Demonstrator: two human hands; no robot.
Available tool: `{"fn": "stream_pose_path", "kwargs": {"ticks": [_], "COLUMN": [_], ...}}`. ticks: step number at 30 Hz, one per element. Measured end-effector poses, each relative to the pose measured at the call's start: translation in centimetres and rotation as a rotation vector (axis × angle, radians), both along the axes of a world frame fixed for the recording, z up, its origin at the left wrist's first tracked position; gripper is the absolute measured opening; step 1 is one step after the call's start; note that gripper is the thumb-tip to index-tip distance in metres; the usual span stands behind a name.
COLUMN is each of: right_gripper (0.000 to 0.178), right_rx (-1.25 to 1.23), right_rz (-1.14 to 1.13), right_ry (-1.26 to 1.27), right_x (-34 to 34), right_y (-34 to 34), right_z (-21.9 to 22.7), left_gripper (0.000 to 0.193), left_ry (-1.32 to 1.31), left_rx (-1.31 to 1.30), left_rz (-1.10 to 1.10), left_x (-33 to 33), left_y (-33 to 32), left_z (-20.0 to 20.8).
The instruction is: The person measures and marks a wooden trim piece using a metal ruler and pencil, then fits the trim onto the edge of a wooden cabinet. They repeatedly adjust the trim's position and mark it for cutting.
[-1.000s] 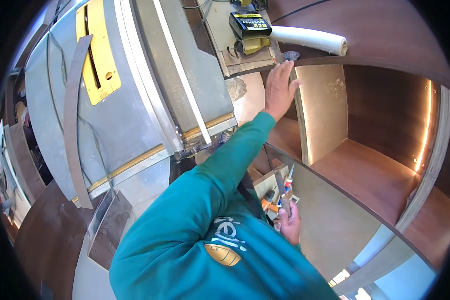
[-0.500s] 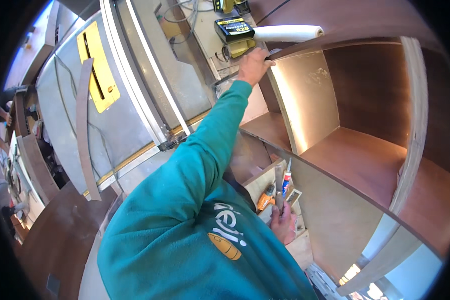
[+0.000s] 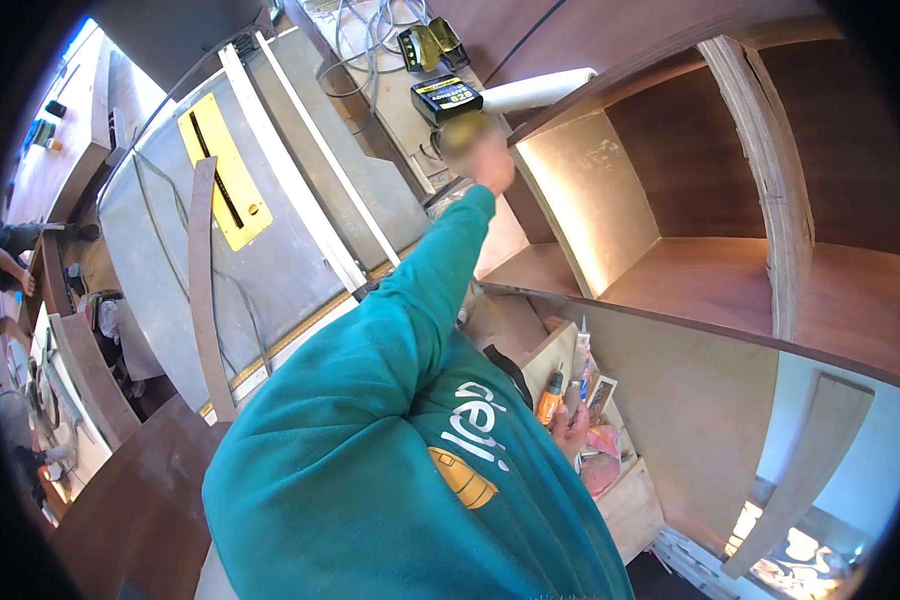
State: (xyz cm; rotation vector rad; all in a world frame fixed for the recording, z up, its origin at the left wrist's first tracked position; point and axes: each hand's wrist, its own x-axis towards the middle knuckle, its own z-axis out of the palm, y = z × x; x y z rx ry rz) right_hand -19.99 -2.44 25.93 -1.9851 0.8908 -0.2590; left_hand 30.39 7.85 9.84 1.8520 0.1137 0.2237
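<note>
Currently, in the head view, we stretch our left hand [image 3: 492, 162] out to an olive-yellow object [image 3: 464, 129], too blurred to name; the fingers are blurred too, so we cannot tell whether they grip it. The object is just beside a black-and-yellow box [image 3: 447, 100] and near a white roll [image 3: 540, 88]. Our right hand [image 3: 570, 434], partly hidden, is just beside an orange bottle [image 3: 549, 405] and a nozzled tube [image 3: 583, 362]; we cannot tell its grasp. A brown strip [image 3: 203, 290] lies across the table saw [image 3: 305, 220].
</note>
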Motion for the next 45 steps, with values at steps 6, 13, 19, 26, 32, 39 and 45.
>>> {"fn": "stream_pose_path", "kwargs": {"ticks": [6, 13, 19, 26, 32, 39, 45], "right_gripper": [0.040, 0.035, 0.035, 0.035, 0.032, 0.028, 0.043], "right_rx": [-0.096, -0.035, 0.010, 0.019, -0.024, 0.133, 0.126], "right_rz": [-0.084, -0.114, -0.150, -0.162, -0.218, -0.345, -0.734], "right_ry": [-0.101, -0.072, -0.035, -0.098, -0.088, -0.108, 0.098], "right_x": [-2.1, -3.3, -2.1, -3.8, -4.4, -6.6, -12.7], "right_y": [4.5, 7.3, 9.3, 8.4, 7.5, 4.0, 3.9], "right_z": [0.1, -0.2, 1.9, -0.4, -1.9, -7.9, -17.0], "left_gripper": [0.071, 0.070, 0.070, 0.085, 0.092, 0.075, 0.059], "left_ry": [0.184, 0.006, 0.322, 0.399, 0.239, 0.314, 0.394], "left_rx": [-0.342, 0.005, -0.361, -0.522, -0.129, 0.232, 0.814], "left_rz": [-0.066, -0.232, -0.210, -0.207, -0.472, -1.121, -1.669], "left_x": [-2.1, -3.9, -8.1, -3.7, -7.7, -22.3, -25.4], "left_y": [-4.7, -5.2, -3.1, -2.8, -7.0, -4.2, 1.7], "left_z": [1.5, 1.9, 2.7, 4.6, 0.6, -8.3, -10.9]}}
